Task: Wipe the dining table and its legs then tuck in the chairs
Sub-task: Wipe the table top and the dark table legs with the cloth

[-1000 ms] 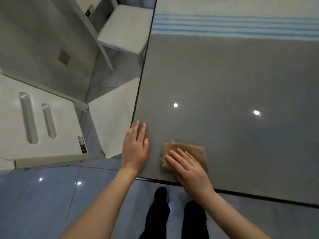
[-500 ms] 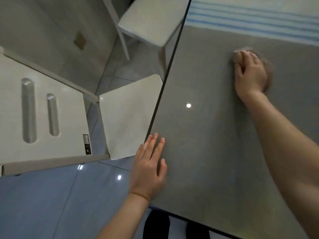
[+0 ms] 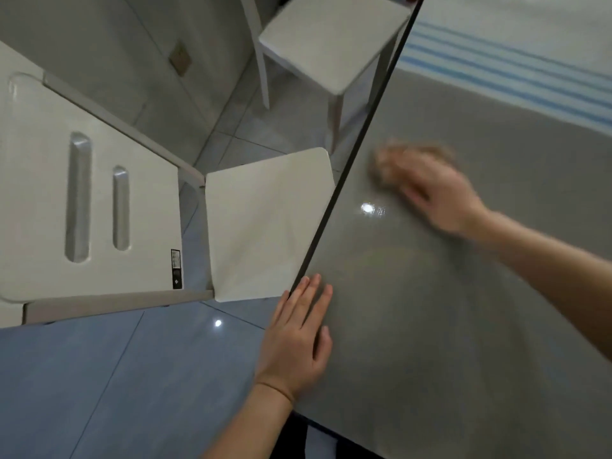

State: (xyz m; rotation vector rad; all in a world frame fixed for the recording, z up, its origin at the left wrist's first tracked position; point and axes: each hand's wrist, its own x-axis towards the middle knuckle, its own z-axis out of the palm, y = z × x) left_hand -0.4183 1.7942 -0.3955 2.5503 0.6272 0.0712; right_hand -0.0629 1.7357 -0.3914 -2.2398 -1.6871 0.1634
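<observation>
The grey glossy dining table (image 3: 463,326) fills the right half of the view. My left hand (image 3: 298,336) lies flat on it at its left edge, fingers straight. My right hand (image 3: 437,197), blurred by motion, presses on a brown cloth (image 3: 394,157) on the tabletop, a little in from the left edge. The cloth shows past my fingertips. A white chair (image 3: 265,223) stands left of the table with its seat just outside the edge. A second white chair (image 3: 331,44) stands farther along the same side.
A white runner with blue stripes (image 3: 516,71) covers the far part of the table. The near chair's backrest (image 3: 82,200) leans away at the left. Blue-grey floor tiles (image 3: 132,392) lie below. My dark trouser legs show under the near table edge.
My right hand has swept the cloth from the far part of the table back toward me and the left edge. My left hand stays flat at the edge.
</observation>
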